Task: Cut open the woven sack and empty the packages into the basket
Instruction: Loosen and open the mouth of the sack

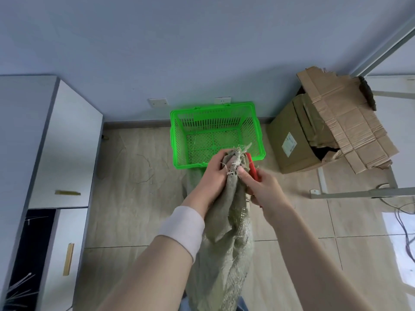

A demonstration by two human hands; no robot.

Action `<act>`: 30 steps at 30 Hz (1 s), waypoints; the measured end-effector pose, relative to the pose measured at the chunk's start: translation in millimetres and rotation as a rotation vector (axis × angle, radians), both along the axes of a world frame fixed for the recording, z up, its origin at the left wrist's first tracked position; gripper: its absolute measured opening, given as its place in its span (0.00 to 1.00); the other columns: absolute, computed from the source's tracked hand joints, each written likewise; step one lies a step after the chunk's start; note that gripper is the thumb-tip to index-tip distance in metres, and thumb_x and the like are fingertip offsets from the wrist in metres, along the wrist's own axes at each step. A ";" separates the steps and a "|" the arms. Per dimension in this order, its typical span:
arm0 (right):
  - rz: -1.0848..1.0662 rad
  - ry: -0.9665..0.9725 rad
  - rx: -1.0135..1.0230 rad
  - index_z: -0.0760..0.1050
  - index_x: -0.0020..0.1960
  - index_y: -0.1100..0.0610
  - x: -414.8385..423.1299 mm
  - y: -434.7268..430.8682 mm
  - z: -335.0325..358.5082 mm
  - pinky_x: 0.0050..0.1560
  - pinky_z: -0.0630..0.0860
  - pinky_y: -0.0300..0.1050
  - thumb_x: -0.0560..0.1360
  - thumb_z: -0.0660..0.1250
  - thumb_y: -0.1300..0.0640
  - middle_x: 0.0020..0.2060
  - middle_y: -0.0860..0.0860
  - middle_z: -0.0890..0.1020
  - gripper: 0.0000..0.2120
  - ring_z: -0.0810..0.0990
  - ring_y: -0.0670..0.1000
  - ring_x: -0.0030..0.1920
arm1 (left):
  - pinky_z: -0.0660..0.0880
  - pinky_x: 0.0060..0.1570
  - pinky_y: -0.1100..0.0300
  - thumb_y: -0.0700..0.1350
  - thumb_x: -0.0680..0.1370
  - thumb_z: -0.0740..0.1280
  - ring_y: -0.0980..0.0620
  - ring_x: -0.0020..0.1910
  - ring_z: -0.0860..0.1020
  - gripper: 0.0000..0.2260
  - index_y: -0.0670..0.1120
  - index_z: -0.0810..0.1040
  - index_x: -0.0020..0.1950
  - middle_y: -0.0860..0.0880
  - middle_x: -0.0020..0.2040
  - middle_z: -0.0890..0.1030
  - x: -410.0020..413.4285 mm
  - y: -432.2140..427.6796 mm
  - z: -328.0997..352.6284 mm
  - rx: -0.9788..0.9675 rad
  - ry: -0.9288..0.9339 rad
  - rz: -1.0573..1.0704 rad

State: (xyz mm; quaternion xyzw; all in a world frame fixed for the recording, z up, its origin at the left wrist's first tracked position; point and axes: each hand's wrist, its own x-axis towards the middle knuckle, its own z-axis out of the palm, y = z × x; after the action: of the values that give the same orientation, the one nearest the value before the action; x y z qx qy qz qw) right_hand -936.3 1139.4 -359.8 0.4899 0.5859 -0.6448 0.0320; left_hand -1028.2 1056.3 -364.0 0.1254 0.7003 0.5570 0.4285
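While gathered at the neck, sack hangs upright between both forearms, mouth end bunched and frayed just in front of near rim of basket. Left hand clenched around bunched neck from left side, thumb and fingers wrapped into the weave. Right hand closed on red cutter (blade itself hidden behind the fabric; type of tool cannot be told), thumb tip pressed against the neck just below the fray. Basket standing on floor against wall, nothing in it but a loose strand or two.

Handling, as judged: coarse woven plastic cloth, soft and floppy, folding freely under its own weight; no stiffness to rely on. Surface rough enough to hold without slipping, though loose fibres at the top shed easily. Lower body sagging and bulging slightly, suggesting contents of modest weight (packages not visible, so weight uncertain). Not fragile as to the cloth; contents unknown, so shallow cutting advisable.

Best hold, as judged: firm fist just below the tied or stitched top, keeping the weave taut for the cut, fingers clear of the blade path. For tipping out, second hold needed at bottom corners, out of view at lower edge.

Cardboard box and cabinet standing well apart from the work.
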 end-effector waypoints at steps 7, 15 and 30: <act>-0.204 0.099 0.060 0.71 0.43 0.67 -6.3 -10.5 4.4 0.42 0.74 0.54 0.56 0.73 0.40 0.36 0.56 0.73 0.33 0.72 0.53 0.38 | 0.70 0.63 0.56 0.61 0.71 0.68 0.52 0.59 0.75 0.32 0.50 0.65 0.70 0.51 0.62 0.74 -5.5 -13.6 6.8 -0.247 -0.220 0.228; -0.188 0.129 0.048 0.66 0.40 0.56 0.1 -5.0 9.1 0.35 0.60 0.46 0.69 0.72 0.48 0.33 0.53 0.63 0.16 0.62 0.54 0.38 | 0.72 0.51 0.59 0.41 0.72 0.70 0.50 0.54 0.77 0.13 0.52 0.75 0.55 0.48 0.55 0.79 -12.8 -15.2 6.1 -0.282 0.029 0.250; -0.155 0.028 0.449 0.73 0.45 0.56 -1.9 26.0 26.0 0.37 0.67 0.43 0.72 0.70 0.56 0.31 0.47 0.71 0.07 0.67 0.46 0.31 | 0.70 0.36 0.61 0.40 0.73 0.66 0.54 0.37 0.75 0.11 0.45 0.77 0.55 0.48 0.44 0.80 -28.5 -27.4 24.1 -0.333 0.015 0.394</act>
State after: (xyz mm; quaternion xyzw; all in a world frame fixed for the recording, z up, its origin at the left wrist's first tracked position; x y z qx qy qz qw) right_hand -938.2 1165.4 -333.9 0.5193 0.6756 -0.5054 -0.1356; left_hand -1056.6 1028.9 -339.9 -0.0816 0.7963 0.5060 0.3212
